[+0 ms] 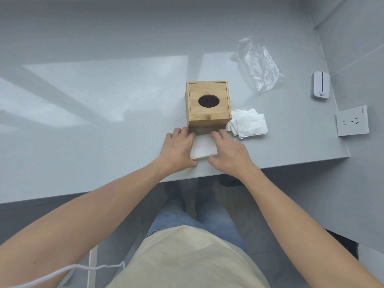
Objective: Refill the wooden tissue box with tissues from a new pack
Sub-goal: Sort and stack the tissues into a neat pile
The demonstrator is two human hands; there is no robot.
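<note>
Just below the middle of the frame we see the left hand [178,149] and the right hand [228,153] flanking a white stack of tissues [202,146] on the grey counter [83,121], fingers curled against its sides and thumbs at its near edge. The wooden tissue box [208,104] stands just above the stack, oval hole upward. Loose tissues [248,124] lie to its right, with the empty plastic wrapper [259,64] at upper right.
</note>
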